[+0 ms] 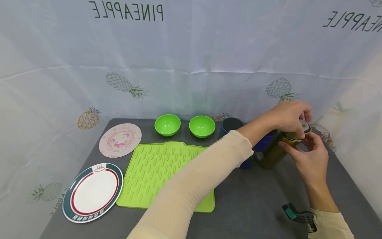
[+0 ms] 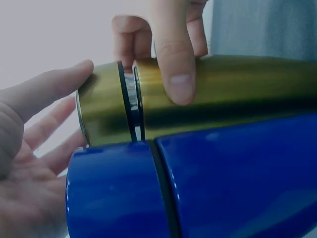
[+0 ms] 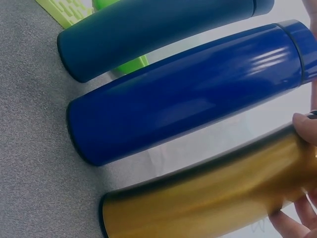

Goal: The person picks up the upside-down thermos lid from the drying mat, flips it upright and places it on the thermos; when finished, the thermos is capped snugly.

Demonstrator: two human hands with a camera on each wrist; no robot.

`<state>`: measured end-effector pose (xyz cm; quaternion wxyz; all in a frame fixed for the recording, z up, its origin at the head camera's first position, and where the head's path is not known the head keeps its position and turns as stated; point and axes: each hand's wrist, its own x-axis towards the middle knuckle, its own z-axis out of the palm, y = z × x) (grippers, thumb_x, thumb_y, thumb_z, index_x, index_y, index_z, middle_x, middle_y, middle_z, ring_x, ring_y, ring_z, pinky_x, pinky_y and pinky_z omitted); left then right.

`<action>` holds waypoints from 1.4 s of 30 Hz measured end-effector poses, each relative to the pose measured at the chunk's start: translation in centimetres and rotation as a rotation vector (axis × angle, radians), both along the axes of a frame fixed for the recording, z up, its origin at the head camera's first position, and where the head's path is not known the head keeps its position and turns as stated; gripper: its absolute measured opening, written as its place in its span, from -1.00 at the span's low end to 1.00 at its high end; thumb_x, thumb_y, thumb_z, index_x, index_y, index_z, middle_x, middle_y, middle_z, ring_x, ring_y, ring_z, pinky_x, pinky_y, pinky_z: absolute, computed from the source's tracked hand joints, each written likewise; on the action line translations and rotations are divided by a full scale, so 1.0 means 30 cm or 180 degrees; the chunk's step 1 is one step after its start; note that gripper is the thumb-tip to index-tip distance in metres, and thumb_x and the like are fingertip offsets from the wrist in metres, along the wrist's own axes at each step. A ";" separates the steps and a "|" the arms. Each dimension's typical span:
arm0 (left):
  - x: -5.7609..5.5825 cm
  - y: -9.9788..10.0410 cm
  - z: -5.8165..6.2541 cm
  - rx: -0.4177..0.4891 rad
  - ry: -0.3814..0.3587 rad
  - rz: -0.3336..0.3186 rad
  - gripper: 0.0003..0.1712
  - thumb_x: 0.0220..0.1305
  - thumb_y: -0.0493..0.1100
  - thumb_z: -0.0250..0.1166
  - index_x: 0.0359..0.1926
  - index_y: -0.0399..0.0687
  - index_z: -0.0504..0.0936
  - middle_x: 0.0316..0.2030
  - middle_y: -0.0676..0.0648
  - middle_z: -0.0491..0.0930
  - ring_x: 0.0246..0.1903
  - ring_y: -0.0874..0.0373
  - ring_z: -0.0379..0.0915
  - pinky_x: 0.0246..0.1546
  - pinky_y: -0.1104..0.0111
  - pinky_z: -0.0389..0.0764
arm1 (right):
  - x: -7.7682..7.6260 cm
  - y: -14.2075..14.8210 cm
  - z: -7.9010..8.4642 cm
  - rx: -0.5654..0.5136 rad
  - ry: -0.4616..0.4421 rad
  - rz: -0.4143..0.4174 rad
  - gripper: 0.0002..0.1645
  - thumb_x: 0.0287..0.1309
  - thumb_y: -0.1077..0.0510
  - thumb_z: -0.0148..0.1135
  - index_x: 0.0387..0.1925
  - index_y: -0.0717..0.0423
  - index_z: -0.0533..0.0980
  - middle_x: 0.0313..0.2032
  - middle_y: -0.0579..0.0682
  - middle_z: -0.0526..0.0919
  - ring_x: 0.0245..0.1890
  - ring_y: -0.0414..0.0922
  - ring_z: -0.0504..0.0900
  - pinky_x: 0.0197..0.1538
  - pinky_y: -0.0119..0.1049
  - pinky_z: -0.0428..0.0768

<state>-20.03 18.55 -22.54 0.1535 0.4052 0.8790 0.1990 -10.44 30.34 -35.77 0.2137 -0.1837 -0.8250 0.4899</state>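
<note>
A gold thermos flask (image 1: 273, 154) stands at the right of the table, with its gold lid (image 2: 101, 106) at the top. In the left wrist view a narrow gap with a shiny neck shows between lid and body. My left hand (image 1: 287, 114) reaches across from the left and holds the lid from above, thumb on its edge. My right hand (image 1: 314, 162) grips the flask body just below the lid, thumb on one side and fingers on the other. A blue flask (image 3: 193, 96) stands close beside the gold one, overlapping it in the left wrist view.
A dark teal flask (image 3: 158, 37) stands beyond the blue one. Two green bowls (image 1: 167, 125) sit at the back edge. Left of my arm lie a green ridged mat (image 1: 155, 169), a pink-patterned round plate (image 1: 120, 140) and a green-rimmed white plate (image 1: 95, 192). A pineapple-print curtain (image 1: 191, 49) hangs behind.
</note>
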 end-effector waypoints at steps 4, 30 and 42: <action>-0.010 -0.003 0.006 0.0121 -0.0363 -0.0083 -0.50 0.17 -0.18 0.49 0.11 0.23 0.56 0.16 0.27 0.52 0.12 0.47 0.40 -0.02 0.65 0.49 | 0.001 0.002 0.001 0.0019 0.0005 0.0006 -0.17 0.10 0.08 0.54 0.38 -0.16 0.38 0.14 -0.43 0.44 0.20 -0.36 0.48 -0.08 -0.80 0.51; 0.008 -0.003 -0.001 0.0082 -0.0344 0.0200 -0.70 0.20 -0.04 0.50 -0.10 0.20 0.60 -0.13 0.26 0.57 -0.20 0.40 0.46 -0.24 0.62 0.48 | 0.001 -0.002 0.001 0.0032 0.0054 0.0036 -0.20 0.10 0.11 0.54 0.36 -0.15 0.41 0.13 -0.47 0.43 0.19 -0.38 0.48 -0.09 -0.81 0.50; -0.006 -0.003 -0.017 0.0174 -0.0497 -0.0035 -0.71 0.24 -0.16 0.40 -0.05 0.16 0.55 -0.10 0.22 0.51 -0.24 0.36 0.41 -0.28 0.62 0.45 | 0.005 -0.003 0.002 0.0007 0.0052 0.0019 -0.19 0.08 0.13 0.55 0.36 -0.16 0.42 0.12 -0.45 0.47 0.14 -0.45 0.48 -0.08 -0.80 0.50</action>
